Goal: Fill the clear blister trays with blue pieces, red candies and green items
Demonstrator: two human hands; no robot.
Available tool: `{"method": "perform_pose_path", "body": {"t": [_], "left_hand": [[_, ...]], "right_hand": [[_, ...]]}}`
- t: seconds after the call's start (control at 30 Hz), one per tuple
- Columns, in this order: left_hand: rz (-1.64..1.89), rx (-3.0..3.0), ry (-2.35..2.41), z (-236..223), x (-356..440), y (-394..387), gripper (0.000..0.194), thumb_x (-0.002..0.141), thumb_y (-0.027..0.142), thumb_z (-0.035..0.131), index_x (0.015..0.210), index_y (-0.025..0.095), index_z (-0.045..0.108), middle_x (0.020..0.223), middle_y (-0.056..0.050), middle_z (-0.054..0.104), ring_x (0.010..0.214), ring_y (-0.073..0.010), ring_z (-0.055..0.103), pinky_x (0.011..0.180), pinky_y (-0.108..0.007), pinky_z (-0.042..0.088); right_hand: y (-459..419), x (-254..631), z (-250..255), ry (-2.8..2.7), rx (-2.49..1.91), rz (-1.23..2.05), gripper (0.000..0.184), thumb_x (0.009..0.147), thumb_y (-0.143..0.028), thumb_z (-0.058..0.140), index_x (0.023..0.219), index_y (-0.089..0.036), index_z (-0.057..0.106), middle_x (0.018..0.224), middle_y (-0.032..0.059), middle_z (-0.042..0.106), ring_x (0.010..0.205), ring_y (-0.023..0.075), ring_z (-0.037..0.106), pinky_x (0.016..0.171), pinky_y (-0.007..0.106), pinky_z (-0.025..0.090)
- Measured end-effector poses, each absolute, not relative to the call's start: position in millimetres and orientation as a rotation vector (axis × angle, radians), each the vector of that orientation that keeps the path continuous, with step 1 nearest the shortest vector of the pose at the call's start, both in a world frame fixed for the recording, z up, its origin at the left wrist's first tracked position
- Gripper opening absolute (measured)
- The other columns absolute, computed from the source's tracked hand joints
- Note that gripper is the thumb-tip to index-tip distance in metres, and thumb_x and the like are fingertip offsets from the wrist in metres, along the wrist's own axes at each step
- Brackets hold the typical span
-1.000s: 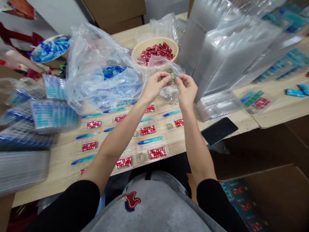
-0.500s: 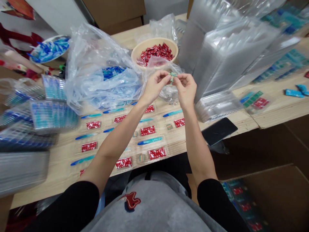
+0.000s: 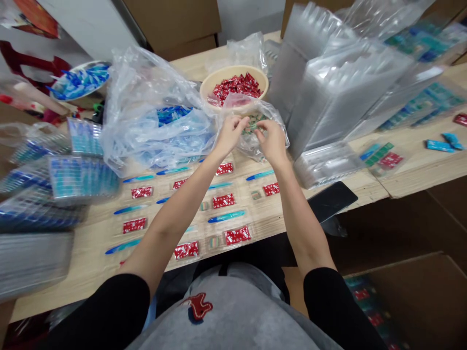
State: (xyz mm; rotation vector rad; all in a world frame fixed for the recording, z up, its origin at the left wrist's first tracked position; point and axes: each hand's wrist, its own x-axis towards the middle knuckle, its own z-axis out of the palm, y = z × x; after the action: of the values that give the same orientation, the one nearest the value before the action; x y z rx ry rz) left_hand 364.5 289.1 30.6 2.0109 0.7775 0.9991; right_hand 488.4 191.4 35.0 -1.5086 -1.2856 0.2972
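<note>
My left hand [image 3: 230, 133] and my right hand [image 3: 272, 141] reach into the mouth of a clear plastic bag [image 3: 279, 119] holding several small green-and-tan striped blocks [image 3: 258, 118]. The left thumb and fingers are closed in a pinch at the blocks. Across from them, the right thumb and forefinger are bent together over the same pile. What either hand pinches is too small to make out. Below my arms lie clear plastic trays with blue pens [image 3: 226, 217], red dotted packets [image 3: 238, 235] and, in some, a striped block [image 3: 213, 241].
Behind the bag stands a cream bowl [image 3: 204, 92] of red packets. Tall stacks of clear trays [image 3: 328, 102] rise on the right, above a black phone [image 3: 333, 200] at the table edge. Leftward are a bag of blue pens [image 3: 156, 133] and filled tray stacks [image 3: 83, 177].
My hands were together over the bag, holding up a striped block. They are now lower and slightly apart, down at the blocks in the bag.
</note>
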Motion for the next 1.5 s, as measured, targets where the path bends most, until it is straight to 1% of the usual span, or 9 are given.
{"method": "perform_pose_path", "body": {"t": [0.1, 0.2, 0.27, 0.4, 0.6, 0.93, 1.13, 1.23, 1.5], "left_hand": [[0.986, 2.111, 0.724, 22, 365, 297, 0.016, 0.085, 0.034, 0.061, 0.092, 0.020, 0.065, 0.113, -0.009, 0.064, 0.116, -0.0249, 0.055, 0.104, -0.043, 0.041], [0.961, 2.107, 0.653, 23, 362, 294, 0.038, 0.081, 0.032, 0.065, 0.118, 0.022, 0.058, 0.132, -0.011, 0.055, 0.128, -0.0252, 0.047, 0.107, -0.043, 0.039], [0.945, 2.109, 0.613, 33, 355, 283, 0.037, 0.086, 0.039, 0.060, 0.119, 0.021, 0.059, 0.132, -0.012, 0.056, 0.128, -0.0253, 0.048, 0.107, -0.044, 0.038], [0.943, 2.194, 0.426, 75, 330, 241, 0.047, 0.087, 0.054, 0.056, 0.126, 0.026, 0.057, 0.136, -0.007, 0.055, 0.129, -0.0240, 0.048, 0.110, -0.042, 0.036], [1.003, 2.619, 0.249, 138, 293, 177, 0.051, 0.083, 0.055, 0.062, 0.128, 0.030, 0.057, 0.140, -0.006, 0.050, 0.133, -0.0266, 0.043, 0.115, -0.046, 0.030], [1.008, 2.764, 0.304, 165, 269, 141, 0.033, 0.088, 0.056, 0.053, 0.111, 0.035, 0.065, 0.136, 0.000, 0.053, 0.132, -0.0233, 0.042, 0.116, -0.045, 0.032], [1.036, 2.719, 0.250, 155, 270, 148, 0.045, 0.088, 0.056, 0.055, 0.123, 0.029, 0.057, 0.136, -0.005, 0.052, 0.128, -0.0256, 0.049, 0.107, -0.048, 0.040], [1.071, 2.630, 0.208, 152, 269, 149, 0.040, 0.089, 0.052, 0.055, 0.121, 0.028, 0.057, 0.135, -0.006, 0.053, 0.127, -0.0235, 0.049, 0.107, -0.044, 0.041], [0.936, 2.496, 0.391, 154, 261, 149, 0.042, 0.084, 0.065, 0.052, 0.112, 0.036, 0.067, 0.129, -0.001, 0.058, 0.125, -0.0254, 0.050, 0.112, -0.048, 0.033]], "right_hand": [[191, 481, 36, -1.299, -1.635, 0.245, 0.010, 0.085, -0.018, 0.058, 0.090, -0.017, 0.066, 0.098, 0.0082, 0.068, 0.099, 0.0231, 0.062, 0.097, 0.040, 0.045], [185, 480, 36, -1.085, -1.496, 0.423, 0.008, 0.084, -0.019, 0.059, 0.090, -0.018, 0.065, 0.093, 0.0052, 0.069, 0.088, 0.0187, 0.065, 0.090, 0.037, 0.050], [175, 482, 38, -0.925, -1.319, 0.630, 0.010, 0.084, -0.027, 0.062, 0.089, -0.019, 0.064, 0.092, 0.0033, 0.069, 0.084, 0.0161, 0.065, 0.086, 0.034, 0.052], [138, 478, 57, -0.776, -0.963, 1.079, 0.026, 0.078, -0.045, 0.070, 0.091, -0.024, 0.064, 0.099, 0.0004, 0.069, 0.088, 0.0143, 0.065, 0.087, 0.033, 0.053], [80, 443, 104, -0.822, -0.696, 1.426, 0.024, 0.073, -0.045, 0.075, 0.084, -0.026, 0.066, 0.090, -0.0024, 0.068, 0.090, 0.0138, 0.063, 0.093, 0.035, 0.051], [58, 424, 121, -0.947, -0.638, 1.479, 0.028, 0.074, -0.048, 0.075, 0.084, -0.023, 0.067, 0.092, 0.0001, 0.067, 0.097, 0.0182, 0.062, 0.091, 0.040, 0.050], [61, 424, 124, -0.918, -0.684, 1.459, 0.024, 0.074, -0.043, 0.076, 0.086, -0.023, 0.069, 0.086, -0.0007, 0.067, 0.091, 0.0159, 0.063, 0.091, 0.037, 0.051], [64, 424, 124, -0.931, -0.706, 1.428, 0.024, 0.073, -0.045, 0.076, 0.083, -0.024, 0.070, 0.083, -0.0009, 0.067, 0.088, 0.0156, 0.063, 0.089, 0.036, 0.053], [64, 418, 123, -1.031, -0.830, 1.256, 0.027, 0.072, -0.051, 0.075, 0.078, -0.025, 0.073, 0.078, 0.0001, 0.067, 0.086, 0.0179, 0.061, 0.088, 0.040, 0.051]]}}
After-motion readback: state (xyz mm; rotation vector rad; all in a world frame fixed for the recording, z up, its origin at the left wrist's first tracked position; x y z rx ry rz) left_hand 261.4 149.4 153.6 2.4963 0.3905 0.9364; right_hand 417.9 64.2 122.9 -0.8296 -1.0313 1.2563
